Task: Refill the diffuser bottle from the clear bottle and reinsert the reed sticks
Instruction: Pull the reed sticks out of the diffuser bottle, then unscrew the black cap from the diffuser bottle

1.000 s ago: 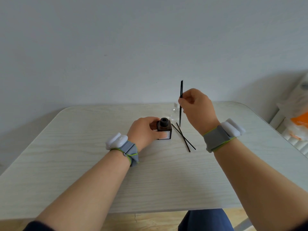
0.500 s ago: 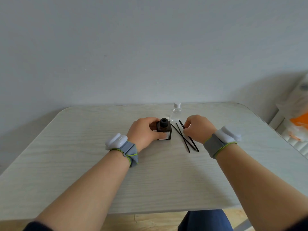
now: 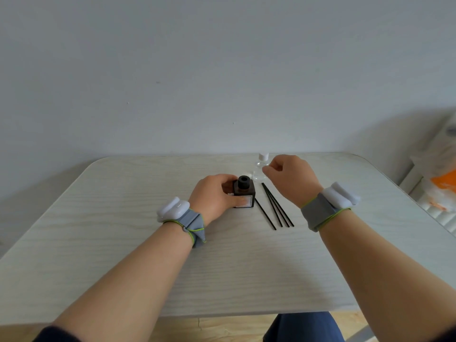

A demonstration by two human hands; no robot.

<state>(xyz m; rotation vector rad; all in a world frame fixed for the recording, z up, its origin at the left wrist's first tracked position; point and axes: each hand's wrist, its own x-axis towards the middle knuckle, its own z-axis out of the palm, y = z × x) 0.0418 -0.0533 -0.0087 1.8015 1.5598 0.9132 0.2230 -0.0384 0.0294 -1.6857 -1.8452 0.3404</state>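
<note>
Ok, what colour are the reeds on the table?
Black. The reeds show clearly in the head view, lying right of the diffuser.

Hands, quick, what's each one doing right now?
Left hand: grips the diffuser bottle.
Right hand: closed, fingers curled, holding nothing, close by the clear bottle.

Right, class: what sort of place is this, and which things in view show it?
Probably a room in a home: a pale wood-grain table against a plain wall, a diffuser bottle with reed sticks beside it, and plastic bags at the right.
</note>
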